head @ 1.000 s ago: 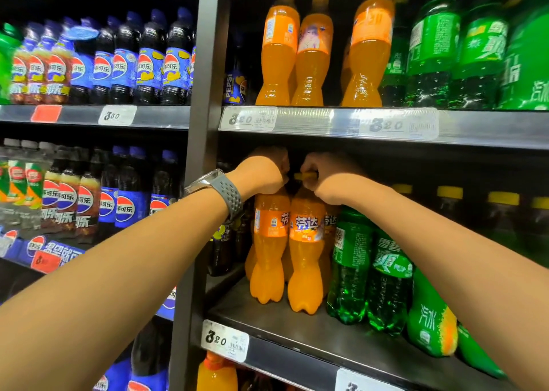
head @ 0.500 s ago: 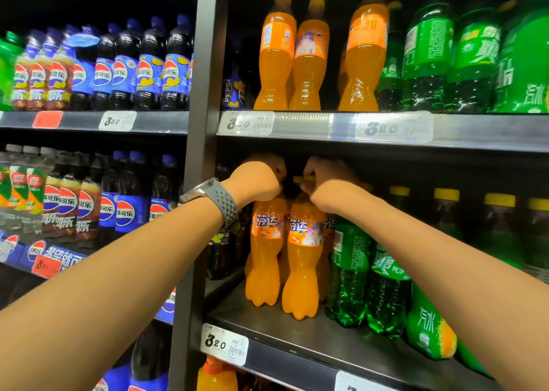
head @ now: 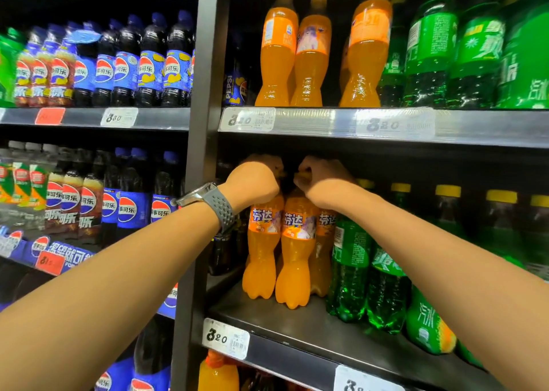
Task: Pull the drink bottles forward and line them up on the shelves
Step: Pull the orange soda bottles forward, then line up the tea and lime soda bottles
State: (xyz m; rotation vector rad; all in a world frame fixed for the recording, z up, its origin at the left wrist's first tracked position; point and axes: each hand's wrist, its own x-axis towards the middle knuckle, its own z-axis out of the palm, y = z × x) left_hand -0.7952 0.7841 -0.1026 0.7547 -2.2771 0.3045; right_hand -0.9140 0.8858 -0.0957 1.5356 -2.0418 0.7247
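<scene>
At frame centre, two orange bottles on the shelf are gripped at their tops, one by the left hand, one by the right hand, so the pulling step seems in hand, and an even slide to the front edge is needed.

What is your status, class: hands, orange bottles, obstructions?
Left hand grips left orange soda bottle at top; right hand grips middle orange soda bottle. Both upright, back from shelf edge. Green soda bottles close alongside; nothing in front.
</scene>
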